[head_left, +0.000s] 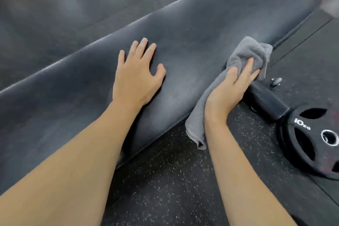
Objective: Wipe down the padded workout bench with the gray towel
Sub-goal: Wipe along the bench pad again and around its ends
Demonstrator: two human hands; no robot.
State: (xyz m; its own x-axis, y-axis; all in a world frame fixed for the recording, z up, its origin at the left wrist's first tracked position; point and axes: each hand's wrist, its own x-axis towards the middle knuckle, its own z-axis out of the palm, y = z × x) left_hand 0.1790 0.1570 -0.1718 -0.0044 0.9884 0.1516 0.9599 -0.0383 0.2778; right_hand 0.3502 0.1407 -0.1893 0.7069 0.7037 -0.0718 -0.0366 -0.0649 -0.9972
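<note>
Head cam looks down on the padded bench (192, 29), which runs from lower left up to the upper right of the frame. The left hand (136, 77) lies flat and spread on the pad, bracing. The right hand (232, 88) is closed on the gray towel (245, 55) at the pad's near edge, right of center, with a tail dangling toward the floor (165, 189). I'd bunch up that loose end so it doesn't drag, press with the whole palm, and run long overlapping passes. Mind the 10 kg plate (311, 141) at the right.
</note>
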